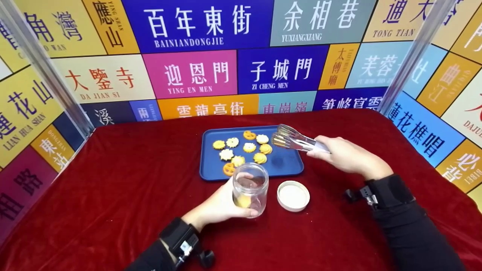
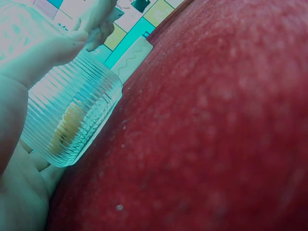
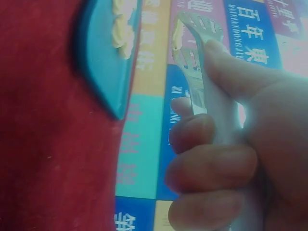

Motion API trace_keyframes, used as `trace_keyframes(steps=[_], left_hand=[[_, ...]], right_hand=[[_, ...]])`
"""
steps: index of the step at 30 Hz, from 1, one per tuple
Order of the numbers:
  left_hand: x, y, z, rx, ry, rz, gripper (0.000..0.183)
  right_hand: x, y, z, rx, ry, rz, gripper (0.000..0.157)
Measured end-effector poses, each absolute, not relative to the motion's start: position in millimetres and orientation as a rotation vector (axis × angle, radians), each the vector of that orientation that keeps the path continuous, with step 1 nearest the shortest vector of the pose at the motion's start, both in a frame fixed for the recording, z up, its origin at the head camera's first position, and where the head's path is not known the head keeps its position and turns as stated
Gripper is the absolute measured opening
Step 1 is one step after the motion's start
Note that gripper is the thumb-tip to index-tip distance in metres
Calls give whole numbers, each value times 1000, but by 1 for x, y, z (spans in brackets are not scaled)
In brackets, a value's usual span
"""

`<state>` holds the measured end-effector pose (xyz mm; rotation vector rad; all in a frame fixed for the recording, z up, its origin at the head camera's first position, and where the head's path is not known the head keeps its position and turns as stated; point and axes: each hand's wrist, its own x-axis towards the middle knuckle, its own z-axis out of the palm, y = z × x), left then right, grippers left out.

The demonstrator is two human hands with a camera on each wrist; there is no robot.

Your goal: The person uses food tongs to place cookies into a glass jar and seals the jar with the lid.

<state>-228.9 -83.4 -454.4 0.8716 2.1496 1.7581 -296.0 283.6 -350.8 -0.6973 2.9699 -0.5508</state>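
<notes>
My left hand (image 1: pixel 218 205) grips a clear glass jar (image 1: pixel 260 195), its fingers and thumb wrapped round the side. One yellow cookie (image 2: pixel 67 127) lies low inside the jar, seen through the ribbed glass in the left wrist view. My right hand (image 1: pixel 348 158) holds metal tongs (image 1: pixel 303 142) by their pale handles, above the right end of a blue tray (image 1: pixel 209 171). Between the tong heads is a yellow cookie (image 3: pixel 178 36), partly hidden by the metal. Several cookies (image 1: pixel 260 157) and pretzel-shaped biscuits (image 1: pixel 249 134) lie on the tray.
A round pale lid (image 1: pixel 293 196) lies right of the jar, in front of the tray. Red cloth (image 1: pixel 143 180) covers the table. Behind stands a wall of coloured signs (image 1: pixel 190 73), with clear upright posts at the corners.
</notes>
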Motion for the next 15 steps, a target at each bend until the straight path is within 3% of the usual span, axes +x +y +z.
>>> trace_keyframes(steps=[15], left_hand=[[-229, -84, -454, 892, 2178, 1738, 90]], right_hand=[[-262, 260, -313, -825, 2977, -618, 39]])
